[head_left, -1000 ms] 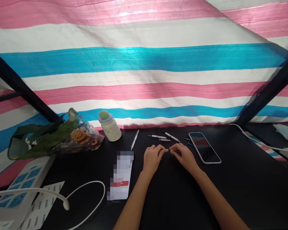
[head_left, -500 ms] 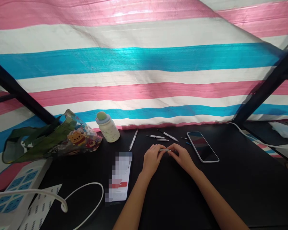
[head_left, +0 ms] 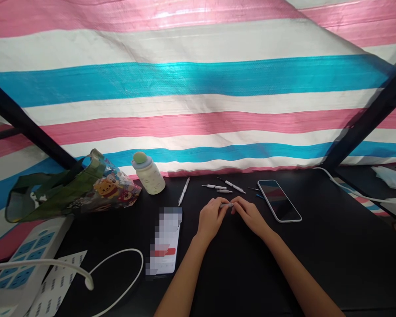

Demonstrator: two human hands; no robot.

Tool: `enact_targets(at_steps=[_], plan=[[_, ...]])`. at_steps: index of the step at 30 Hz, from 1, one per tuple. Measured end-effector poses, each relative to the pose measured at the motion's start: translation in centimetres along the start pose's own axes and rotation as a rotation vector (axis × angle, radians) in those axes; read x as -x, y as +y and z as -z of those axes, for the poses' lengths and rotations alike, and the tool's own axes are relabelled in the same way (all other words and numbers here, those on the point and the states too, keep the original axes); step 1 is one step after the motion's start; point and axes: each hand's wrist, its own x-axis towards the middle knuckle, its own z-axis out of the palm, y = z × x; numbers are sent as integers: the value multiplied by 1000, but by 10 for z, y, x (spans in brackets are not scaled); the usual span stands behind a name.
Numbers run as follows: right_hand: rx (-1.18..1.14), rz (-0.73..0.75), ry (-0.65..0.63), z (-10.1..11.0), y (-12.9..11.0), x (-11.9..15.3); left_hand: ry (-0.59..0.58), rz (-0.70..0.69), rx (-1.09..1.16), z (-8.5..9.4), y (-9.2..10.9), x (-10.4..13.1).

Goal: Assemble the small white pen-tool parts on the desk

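A small grey pen part (head_left: 226, 205) lies between my two hands above the black table. My left hand (head_left: 211, 216) pinches its left end. The fingertips of my right hand (head_left: 247, 213) are closed at its right end, close to the left fingertips. Just beyond the hands lie a white pen (head_left: 235, 186), a white pen piece (head_left: 214, 187) and a short grey piece (head_left: 224, 191). Another white pen (head_left: 184, 192) rests farther left. A thin dark piece (head_left: 253, 189) and a blue piece (head_left: 260, 196) are beside the phone on the right.
A phone with a lit screen (head_left: 166, 246) lies left of my arms, a dark-screened phone (head_left: 279, 201) to the right. A bottle (head_left: 151, 176), a green bag (head_left: 86, 189), a power strip (head_left: 29, 255), a printed sheet (head_left: 57, 284) and a white cable (head_left: 141, 264) are on the left.
The fingertips of my right hand have moved slightly left, closer to my left hand, and less of the grey part shows. The camera view has shifted slightly.
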Motion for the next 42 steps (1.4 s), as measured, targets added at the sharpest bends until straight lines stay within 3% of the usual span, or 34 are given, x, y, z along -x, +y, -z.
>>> enact_targets(at_steps=[4, 10, 19, 27, 35, 42], plan=[[-10, -41, -12, 1, -1, 1, -1, 11, -2, 1, -1, 0], [165, -53, -2, 2, 2, 1, -55, -37, -34, 1, 2, 0], [-38, -52, -16, 2, -1, 0, -29, 37, -27, -2, 0, 1], [218, -108, 16, 1, 2, 1, -73, -19, -80, -2, 2, 1], [49, -85, 0, 1, -2, 1, -27, 44, -32, -1, 0, 0], [175, -132, 23, 3, -2, 1, -57, 31, -25, -1, 1, 0]])
